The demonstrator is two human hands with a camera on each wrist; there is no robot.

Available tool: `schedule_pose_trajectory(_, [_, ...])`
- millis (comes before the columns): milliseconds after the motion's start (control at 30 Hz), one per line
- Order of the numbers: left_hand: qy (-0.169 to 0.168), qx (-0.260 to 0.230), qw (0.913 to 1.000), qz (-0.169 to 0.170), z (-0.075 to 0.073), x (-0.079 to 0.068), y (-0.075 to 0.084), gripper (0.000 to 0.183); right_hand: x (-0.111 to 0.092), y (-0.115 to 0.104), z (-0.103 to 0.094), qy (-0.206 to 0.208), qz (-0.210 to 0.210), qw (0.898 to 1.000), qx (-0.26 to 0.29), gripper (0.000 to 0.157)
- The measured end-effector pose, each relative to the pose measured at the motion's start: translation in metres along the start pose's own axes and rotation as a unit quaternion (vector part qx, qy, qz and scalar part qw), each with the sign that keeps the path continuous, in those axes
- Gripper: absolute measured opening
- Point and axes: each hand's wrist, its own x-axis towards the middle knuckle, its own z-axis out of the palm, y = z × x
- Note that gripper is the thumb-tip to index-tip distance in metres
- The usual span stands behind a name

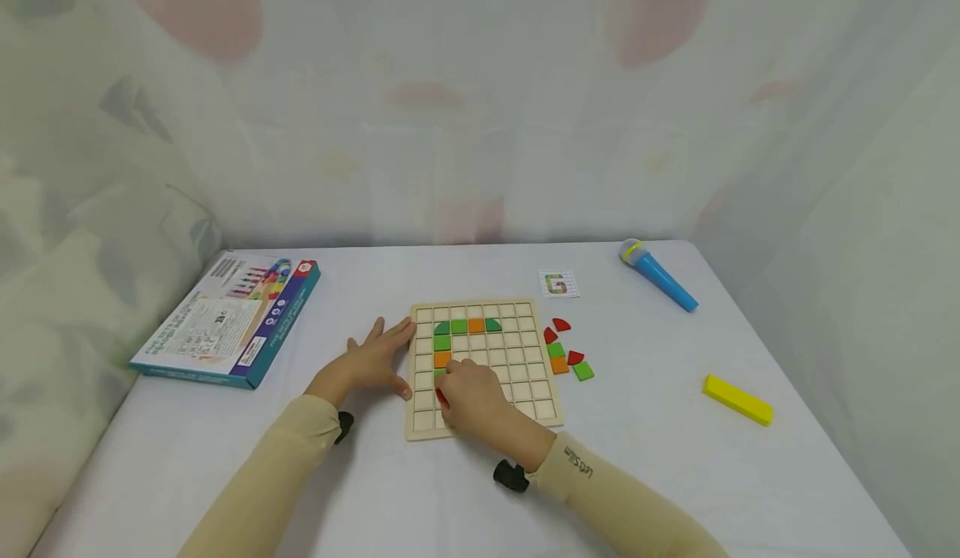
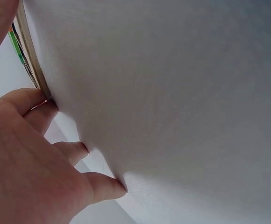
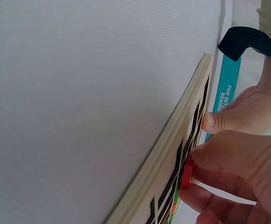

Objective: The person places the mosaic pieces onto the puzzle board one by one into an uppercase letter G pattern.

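Note:
A wooden grid board [image 1: 517, 341] lies on the white table. Green and orange tiles [image 1: 459, 326] form a row near its top and a column down its left side. My left hand [image 1: 369, 364] is spread at the board's left edge, thumb and forefinger touching it, other fingertips on the cloth. With thumb and fingers, my right hand [image 1: 476, 395] pinches a red piece [image 3: 187, 172] over the lower left cells, right at the board's surface. That hand covers part of the grid in the head view.
Right of the board lie loose red quarter-round pieces [image 1: 562, 324], green squares [image 1: 583, 371] and an orange square [image 1: 559, 365]. Behind them is a small card [image 1: 558, 284] with a coloured G. A toy microphone [image 1: 660, 276], yellow block [image 1: 737, 399] and flat box [image 1: 228, 316] stand farther out.

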Motion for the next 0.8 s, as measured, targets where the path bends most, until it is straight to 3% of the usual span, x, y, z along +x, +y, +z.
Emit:
schedule_pose_trajectory(267, [-0.003,0.001,1.0,0.0,-0.002,-0.003,0.004,0.119,-0.002,0.0,0.001,-0.006,0.004,1.0,-0.003,0.011])
schedule_pose_trajectory(567, [-0.006,0.0,1.0,0.0,-0.004,-0.005,0.006,0.118,-0.006,0.009,0.0,-0.001,0.01,0.998,0.067,0.017])
schedule_pose_trajectory(800, [-0.006,0.0,1.0,0.0,-0.006,-0.005,0.006,0.119,-0.01,0.022,0.002,0.006,0.011,0.996,0.084,0.023])
